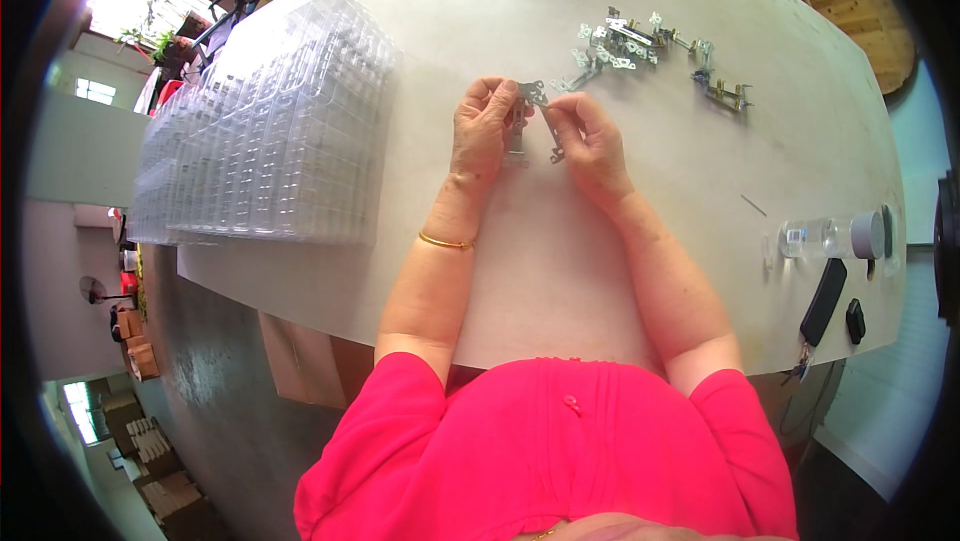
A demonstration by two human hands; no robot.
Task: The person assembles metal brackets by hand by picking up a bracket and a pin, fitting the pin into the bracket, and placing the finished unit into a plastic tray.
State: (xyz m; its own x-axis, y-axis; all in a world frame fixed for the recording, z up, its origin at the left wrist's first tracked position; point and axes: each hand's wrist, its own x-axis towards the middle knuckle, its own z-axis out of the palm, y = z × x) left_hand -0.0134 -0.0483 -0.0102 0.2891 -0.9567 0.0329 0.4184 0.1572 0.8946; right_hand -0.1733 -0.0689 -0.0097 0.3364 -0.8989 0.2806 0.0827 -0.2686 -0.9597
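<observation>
Over the middle of the table, my left hand (484, 129) is closed, its thumb and fingers pinching a grey metal bracket (533, 94) with holes and a notched end. From the other side, my right hand (592, 146) grips a narrow metal strip (553, 141) that hangs down beside the bracket. The two parts meet or overlap near the top; I cannot tell whether they are joined. Beyond my right hand lies a loose pile of similar metal brackets (622, 46), some with brass-coloured pieces. A separate metal fitting (722, 94) sits to the right of the pile.
Tall stacks of clear plastic trays (290, 151) fill the left side of the pale table (560, 281). On the right are a clear bottle with a grey cap (815, 238), a black phone (823, 301), a small black fob (855, 321) and a thin metal pin (753, 205).
</observation>
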